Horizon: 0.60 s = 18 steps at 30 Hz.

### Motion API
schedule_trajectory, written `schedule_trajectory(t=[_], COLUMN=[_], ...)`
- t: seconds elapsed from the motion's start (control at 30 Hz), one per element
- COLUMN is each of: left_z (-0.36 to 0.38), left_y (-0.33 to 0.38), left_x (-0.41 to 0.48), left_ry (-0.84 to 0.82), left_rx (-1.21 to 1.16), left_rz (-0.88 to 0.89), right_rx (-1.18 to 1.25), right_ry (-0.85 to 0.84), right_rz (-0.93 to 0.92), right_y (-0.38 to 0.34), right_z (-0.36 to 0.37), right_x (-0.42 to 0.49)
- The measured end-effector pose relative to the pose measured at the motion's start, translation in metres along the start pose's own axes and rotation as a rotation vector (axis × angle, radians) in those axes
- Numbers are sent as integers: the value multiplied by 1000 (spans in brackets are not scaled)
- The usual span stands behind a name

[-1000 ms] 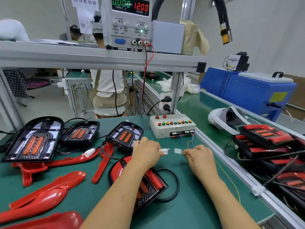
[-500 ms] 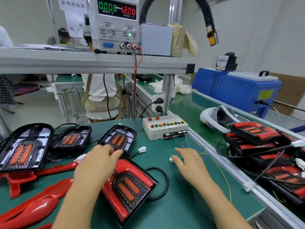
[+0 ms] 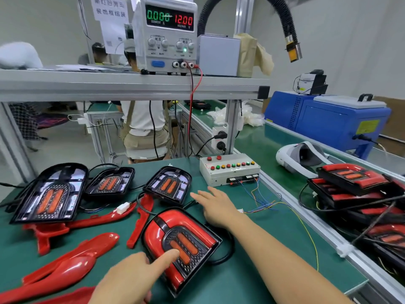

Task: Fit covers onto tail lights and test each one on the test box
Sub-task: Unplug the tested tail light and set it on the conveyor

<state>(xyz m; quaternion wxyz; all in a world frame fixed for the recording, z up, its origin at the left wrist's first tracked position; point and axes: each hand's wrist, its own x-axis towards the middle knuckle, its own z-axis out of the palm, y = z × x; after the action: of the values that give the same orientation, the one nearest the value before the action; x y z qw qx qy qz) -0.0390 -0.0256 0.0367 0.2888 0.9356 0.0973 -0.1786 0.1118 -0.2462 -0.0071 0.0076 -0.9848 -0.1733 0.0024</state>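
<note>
One covered tail light (image 3: 182,244) lies on the worktop (image 3: 282,224) under the left grip (image 3: 131,279) (thumb on its lens, fingers hidden, so I cannot tell if it holds). The right grip (image 3: 217,207), spread flat and empty, hovers short of the test box (image 3: 230,170). Three bare lights (image 3: 48,194) and loose covers (image 3: 70,266) await.

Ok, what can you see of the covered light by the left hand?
The covered light lies face up, skewed, on the green mat. A glossy red arch cover frames a black meshed centre with two orange strips. A black cable loops round its right side. The left hand rests its thumb on the face; fingers hidden.
</note>
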Motion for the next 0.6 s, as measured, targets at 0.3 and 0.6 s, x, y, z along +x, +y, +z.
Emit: schedule_trajectory(t=[0.3,0.6], left_z=[13,31], left_y=[-3,21], left_x=[13,11], left_ry=[154,295], left_rx=[-285,-371], left_rz=[-2,74], right_rx=[212,1081], right_ry=[-13,-79], right_rz=[193,355], right_y=[-4,-24], right_z=[-19,-22], right_x=[-26,-106])
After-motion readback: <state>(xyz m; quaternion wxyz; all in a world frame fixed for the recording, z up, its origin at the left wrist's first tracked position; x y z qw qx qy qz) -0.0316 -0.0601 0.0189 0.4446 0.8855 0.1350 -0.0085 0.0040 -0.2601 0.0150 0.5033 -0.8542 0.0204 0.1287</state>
